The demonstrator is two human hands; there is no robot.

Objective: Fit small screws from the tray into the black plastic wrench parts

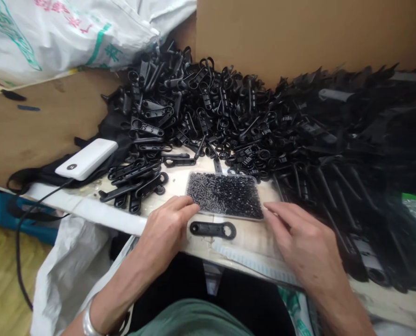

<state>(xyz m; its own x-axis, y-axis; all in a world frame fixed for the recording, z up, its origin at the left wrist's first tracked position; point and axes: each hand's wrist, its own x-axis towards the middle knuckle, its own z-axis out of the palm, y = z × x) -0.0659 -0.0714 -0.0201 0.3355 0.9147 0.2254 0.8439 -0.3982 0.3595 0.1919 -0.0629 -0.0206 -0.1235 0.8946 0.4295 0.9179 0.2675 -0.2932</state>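
A clear plastic box (224, 196) filled with tiny black pieces lies on the work surface in front of me. My left hand (169, 228) is at its front left corner, fingers curled together, the index fingertip overlapping the rim. On the other side, my right hand (302, 242) has thumb and fingers pinched just beside the box's right edge. Whatever either hand may hold is too small or hidden to make out. Between the hands, flat in front of the box, rests one black plastic arm-shaped part (213, 229) with a ring at its right end.
A large heap of similar black parts (200, 102) fills the back, and more long black parts (334, 186) lie at right. A white power bank (87, 158) with a cable sits at left. Cardboard walls (313, 37) and a white printed sack (71, 37) stand behind.
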